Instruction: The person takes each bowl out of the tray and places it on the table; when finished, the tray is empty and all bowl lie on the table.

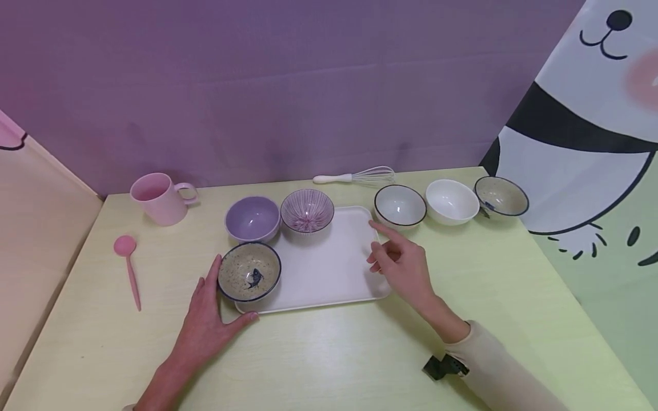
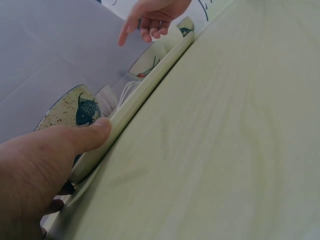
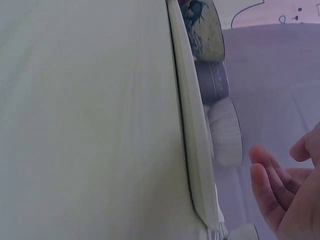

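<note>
In the head view, a speckled bowl (image 1: 249, 273) with a blue fish inside stands on the front left corner of a white tray (image 1: 329, 268). My left hand (image 1: 208, 319) is spread beside that corner, fingers along the bowl's left side. Its thumb (image 2: 92, 135) lies against the tray's front edge in the left wrist view. My right hand (image 1: 406, 268) hovers over the tray's right side, holding nothing, index finger extended and the others loosely bent. A purple bowl (image 1: 252, 220) and a purple-striped bowl (image 1: 307, 211) stand at the tray's back left.
Right of the tray stand a dark-rimmed white bowl (image 1: 400, 206), a plain white bowl (image 1: 452, 202) and another speckled bowl (image 1: 501, 197). A whisk (image 1: 354, 176) lies behind. Leftward are a pink mug (image 1: 161, 200) and a pink spoon (image 1: 129, 265). A purple cloth (image 1: 288, 97) hangs behind the table.
</note>
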A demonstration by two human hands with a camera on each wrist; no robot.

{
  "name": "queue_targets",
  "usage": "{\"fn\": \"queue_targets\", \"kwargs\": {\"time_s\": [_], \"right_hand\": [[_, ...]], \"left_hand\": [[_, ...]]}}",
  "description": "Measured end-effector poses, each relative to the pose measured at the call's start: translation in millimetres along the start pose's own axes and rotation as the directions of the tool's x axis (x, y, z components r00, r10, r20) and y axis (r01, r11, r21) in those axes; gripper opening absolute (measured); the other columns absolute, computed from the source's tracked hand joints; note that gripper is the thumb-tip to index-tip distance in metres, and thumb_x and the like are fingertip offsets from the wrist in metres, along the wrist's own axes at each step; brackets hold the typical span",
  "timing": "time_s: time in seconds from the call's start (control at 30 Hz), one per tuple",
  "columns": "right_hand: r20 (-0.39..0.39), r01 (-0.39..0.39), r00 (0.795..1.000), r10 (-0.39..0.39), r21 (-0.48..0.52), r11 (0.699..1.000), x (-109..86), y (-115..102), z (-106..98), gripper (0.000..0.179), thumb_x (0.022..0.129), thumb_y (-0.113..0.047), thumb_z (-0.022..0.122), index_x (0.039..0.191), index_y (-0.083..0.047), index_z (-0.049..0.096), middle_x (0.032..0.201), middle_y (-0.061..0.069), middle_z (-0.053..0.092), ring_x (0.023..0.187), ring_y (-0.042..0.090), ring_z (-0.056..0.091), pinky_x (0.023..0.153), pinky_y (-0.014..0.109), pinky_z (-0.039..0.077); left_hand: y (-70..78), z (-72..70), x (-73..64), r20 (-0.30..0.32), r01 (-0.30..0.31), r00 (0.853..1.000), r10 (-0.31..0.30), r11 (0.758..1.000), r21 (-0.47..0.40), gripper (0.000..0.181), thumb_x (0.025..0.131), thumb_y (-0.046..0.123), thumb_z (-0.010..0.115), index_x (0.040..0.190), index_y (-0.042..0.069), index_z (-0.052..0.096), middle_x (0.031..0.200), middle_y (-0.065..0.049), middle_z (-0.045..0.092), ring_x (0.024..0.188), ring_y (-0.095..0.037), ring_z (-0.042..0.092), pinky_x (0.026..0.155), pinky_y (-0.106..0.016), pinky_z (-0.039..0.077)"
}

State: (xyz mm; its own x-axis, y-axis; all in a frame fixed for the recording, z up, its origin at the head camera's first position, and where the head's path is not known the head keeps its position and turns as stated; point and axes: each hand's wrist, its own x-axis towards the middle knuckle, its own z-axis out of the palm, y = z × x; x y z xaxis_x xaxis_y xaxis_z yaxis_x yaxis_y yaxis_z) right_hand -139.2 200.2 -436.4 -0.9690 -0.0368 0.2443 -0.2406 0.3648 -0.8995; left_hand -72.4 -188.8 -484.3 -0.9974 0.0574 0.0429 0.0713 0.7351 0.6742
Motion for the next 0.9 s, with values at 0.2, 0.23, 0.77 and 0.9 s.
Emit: {"fn": "queue_targets", "kwargs": {"time_s": [0.2, 0.23, 0.77, 0.9], "right_hand": [[0.132, -0.017, 0.991, 0.015, 0.015, 1.000, -8.6, -13.2, 16.2, 0.042, 0.106, 0.001, 0.069, 0.148, -0.005, 0.071, 0.081, 0.017, 0.076, 0.065, 0.034, 0.075, 0.064, 0.024, 0.065], [0.149, -0.015, 0.989, 0.013, 0.010, 1.000, -10.0, -15.0, 18.4, 0.042, 0.106, 0.001, 0.069, 0.147, -0.004, 0.071, 0.081, 0.016, 0.077, 0.066, 0.034, 0.075, 0.064, 0.025, 0.065], [0.273, 0.066, 0.959, -0.075, 0.043, 0.997, -29.7, -27.4, 55.4, 0.040, 0.103, 0.004, 0.071, 0.143, 0.001, 0.072, 0.080, 0.009, 0.078, 0.067, 0.032, 0.078, 0.065, 0.026, 0.066], [0.288, 0.100, 0.951, -0.114, 0.061, 0.993, -31.9, -30.1, 65.1, 0.040, 0.102, 0.005, 0.071, 0.141, 0.002, 0.073, 0.080, 0.010, 0.078, 0.067, 0.030, 0.077, 0.065, 0.026, 0.066]], "left_hand": [[0.9, 0.1, -0.2, 0.004, 0.006, 1.000, -0.006, 1.000, 0.000, 0.137, 0.084, 0.043, 0.099, 0.180, 0.024, 0.002, 0.181, -0.027, 0.022, 0.163, -0.063, 0.016, 0.130, -0.079, 0.020], [1.1, 0.1, -0.4, 0.005, 0.008, 1.000, -0.008, 1.000, 0.000, 0.137, 0.085, 0.043, 0.099, 0.180, 0.024, 0.002, 0.181, -0.028, 0.022, 0.163, -0.063, 0.016, 0.130, -0.079, 0.020], [1.4, -2.1, -1.9, 0.001, -0.005, 1.000, 0.005, 1.000, 0.003, 0.136, 0.085, 0.045, 0.098, 0.180, 0.022, 0.004, 0.180, -0.028, 0.024, 0.161, -0.065, 0.017, 0.129, -0.081, 0.021], [1.4, -2.0, -2.1, -0.013, -0.027, 1.000, 0.027, 1.000, -0.006, 0.134, 0.085, 0.045, 0.098, 0.180, 0.020, 0.007, 0.179, -0.028, 0.026, 0.162, -0.064, 0.017, 0.131, -0.078, 0.020]]}}
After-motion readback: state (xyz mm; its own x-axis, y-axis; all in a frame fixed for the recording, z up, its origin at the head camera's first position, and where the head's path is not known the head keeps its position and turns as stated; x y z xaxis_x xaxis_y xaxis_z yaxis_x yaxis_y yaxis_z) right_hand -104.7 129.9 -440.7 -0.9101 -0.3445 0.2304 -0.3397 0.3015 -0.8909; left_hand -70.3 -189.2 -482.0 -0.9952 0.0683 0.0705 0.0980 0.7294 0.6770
